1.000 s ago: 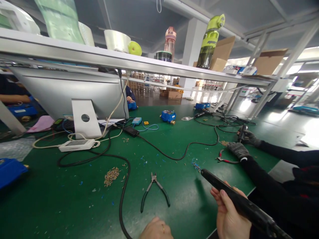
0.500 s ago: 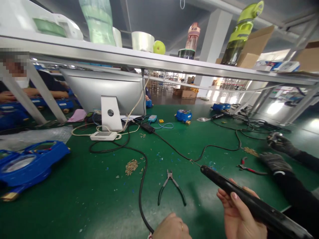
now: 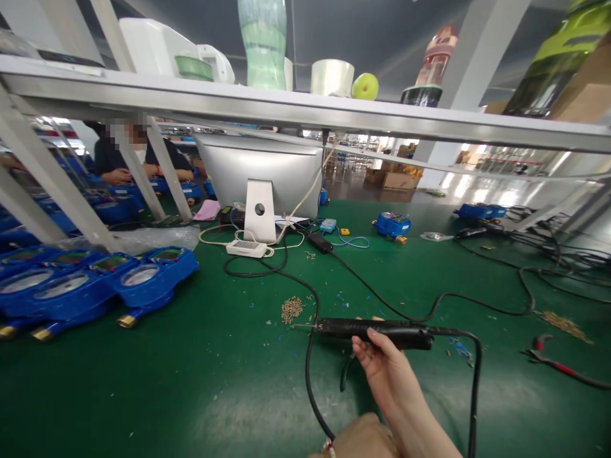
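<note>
Seen remotely via head cam, my R hand [image 3: 382, 366] grips a black screwdriver [image 3: 405, 335] crosswise over the green worktop [image 3: 214, 388], palm up, fingers curled approx. halfway round the barrel w/ thumb on the near side. The tool is around mid-worktop, bit aimed at the L edge & ending just beside a pile of brass-toned screws [image 3: 292, 308]; can't tell if it touches any. My L hand [image 3: 365, 439], back up & curled, is toward the near edge, partly cropped; can't tell how tightly it's closed or if it has hold of anything. Dark-gripped pliers [image 3: 344, 374] are mostly hidden behind R hand & tool. Blue meters [image 3: 138, 280] cluster toward the L edge; a lone meter [image 3: 392, 226] & silver monitor [image 3: 262, 165] stand toward the far edge; red-handled pliers [image 3: 566, 368] lie toward the R edge.
</note>
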The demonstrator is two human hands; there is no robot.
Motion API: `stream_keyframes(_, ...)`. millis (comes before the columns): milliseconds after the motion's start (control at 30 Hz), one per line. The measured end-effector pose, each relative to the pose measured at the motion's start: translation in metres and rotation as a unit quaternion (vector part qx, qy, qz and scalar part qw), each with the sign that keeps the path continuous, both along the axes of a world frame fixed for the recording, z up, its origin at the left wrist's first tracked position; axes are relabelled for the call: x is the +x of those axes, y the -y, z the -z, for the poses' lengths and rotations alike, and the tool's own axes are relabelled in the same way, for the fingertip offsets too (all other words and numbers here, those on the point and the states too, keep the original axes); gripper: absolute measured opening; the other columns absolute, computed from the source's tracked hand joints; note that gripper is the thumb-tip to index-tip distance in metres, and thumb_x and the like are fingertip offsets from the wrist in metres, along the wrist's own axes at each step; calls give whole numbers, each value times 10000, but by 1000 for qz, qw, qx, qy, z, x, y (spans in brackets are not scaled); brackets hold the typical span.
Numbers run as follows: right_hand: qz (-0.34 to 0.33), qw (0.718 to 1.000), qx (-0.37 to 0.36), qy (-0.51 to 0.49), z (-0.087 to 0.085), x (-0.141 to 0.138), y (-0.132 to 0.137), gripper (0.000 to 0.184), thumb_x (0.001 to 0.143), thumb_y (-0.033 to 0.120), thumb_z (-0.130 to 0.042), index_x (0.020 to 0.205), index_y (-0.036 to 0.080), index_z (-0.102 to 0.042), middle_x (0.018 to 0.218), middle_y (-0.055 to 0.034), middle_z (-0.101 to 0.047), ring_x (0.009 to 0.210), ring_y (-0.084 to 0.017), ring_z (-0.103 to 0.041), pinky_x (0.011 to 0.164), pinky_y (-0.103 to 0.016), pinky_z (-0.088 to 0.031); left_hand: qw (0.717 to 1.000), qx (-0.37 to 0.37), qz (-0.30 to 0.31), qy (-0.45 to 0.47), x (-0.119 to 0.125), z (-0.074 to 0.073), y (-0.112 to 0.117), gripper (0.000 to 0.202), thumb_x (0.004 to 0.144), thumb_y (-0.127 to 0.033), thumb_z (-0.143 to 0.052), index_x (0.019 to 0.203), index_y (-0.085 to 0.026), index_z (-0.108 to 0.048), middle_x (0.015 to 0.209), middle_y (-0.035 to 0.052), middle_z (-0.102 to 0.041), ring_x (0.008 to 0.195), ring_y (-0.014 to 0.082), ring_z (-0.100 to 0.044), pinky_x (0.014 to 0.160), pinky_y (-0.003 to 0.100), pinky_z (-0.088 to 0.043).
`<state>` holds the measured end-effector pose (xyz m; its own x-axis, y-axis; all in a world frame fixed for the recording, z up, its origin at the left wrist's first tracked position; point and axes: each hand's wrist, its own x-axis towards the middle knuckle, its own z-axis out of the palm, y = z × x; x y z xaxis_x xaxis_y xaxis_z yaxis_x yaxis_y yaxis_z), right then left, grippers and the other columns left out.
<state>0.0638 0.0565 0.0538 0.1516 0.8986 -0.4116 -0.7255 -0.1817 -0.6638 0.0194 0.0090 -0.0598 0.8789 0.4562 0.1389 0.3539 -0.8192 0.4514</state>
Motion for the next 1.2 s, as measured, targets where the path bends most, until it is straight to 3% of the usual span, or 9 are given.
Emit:
stream_keyframes(167, -1, 1000, 7, 9, 8, 1, -2, 631, 485, 140, -850, 1035, 202, -547, 784, -25, -711, 614, -165, -674, 546, -224, -577, 999, -26, -15, 18, 3, 5, -3, 311, 713, -201, -692, 433, -211, -558, 611, -35, -701, 452, 80, -545, 395, 216, -348)
stream_keyframes(333, -1, 999, 32, 29, 5, 2, 2, 595, 506, 150, -849, 1015, 208, -546, 849, -35, -720, 621, -164, -677, 556, -229, -579, 999, -14, 7, 43, -1, 14, -2, 365, 770, -198, -630, 415, -201, -545, 562, -32, -678, 446, 76, -533, 414, 207, -362)
stream_keyframes(500, -14, 998, 47, 47, 6, 2, 6, 602, 534, 160, -841, 1043, 212, -525, 913, -63, -723, 599, -174, -678, 539, -251, -580, 995, 21, 48, 81, -2, 20, 0, 127, 788, -281, -645, 680, -226, -683, 770, -54, -731, 637, 97, -608, 516, 232, -379)
stream_keyframes(600, -17, 997, 56, 47, 7, 2, 8, 593, 546, 168, -835, 1047, 217, -521, 941, -60, -719, 610, -167, -680, 551, -245, -579, 993, 36, 62, 94, -2, 23, 0, 112, 806, -309, -638, 768, -222, -698, 880, -59, -733, 721, 91, -611, 551, 232, -366)
stream_keyframes(767, -9, 996, 72, 50, 0, 6, 13, 564, 561, 170, -824, 1039, 220, -528, 956, -65, -715, 604, -163, -677, 551, -247, -575, 995, 48, 48, 80, -6, 23, 1, 113, 828, -339, -619, 800, -264, -699, 755, -71, -712, 668, 97, -576, 507, 254, -292)
stream_keyframes(900, 58, 990, 107, 74, -20, 29, 33, 519, 606, 213, -796, 1053, 274, -540, 1051, -35, -688, 632, -139, -675, 573, -223, -569, 996, 58, 32, 53, -8, 15, 3, 117, 731, -386, -724, 773, -281, -696, 614, -73, -665, 543, 104, -496, 489, 279, -190)
stream_keyframes(1033, 228, 934, 154, 228, -31, 69, 66, 421, 621, 212, -776, 994, 250, -583, 1083, -29, -656, 638, -147, -681, 608, -252, -583, 996, 72, 21, 45, -12, 5, 6, 161, 674, -398, -768, 723, -270, -684, 609, -71, -654, 541, 99, -474, 517, 300, -168)
stream_keyframes(1133, 349, 862, 157, 331, -24, 101, 88, 357, 568, 181, -793, 873, 190, -609, 990, -20, -658, 579, -137, -671, 606, -246, -585, 996, 76, 18, 50, -16, 1, 7, 217, 684, -433, -750, 645, -241, -655, 568, -62, -619, 541, 101, -458, 534, 306, -184)
stream_keyframes(1200, 393, 836, 151, 351, -15, 118, 98, 347, 548, 161, -798, 841, 181, -613, 951, -4, -655, 571, -133, -669, 606, -235, -583, 996, 74, 17, 56, -18, 2, 9, 235, 681, -413, -758, 605, -229, -634, 543, -66, -593, 541, 96, -448, 550, 296, -208)
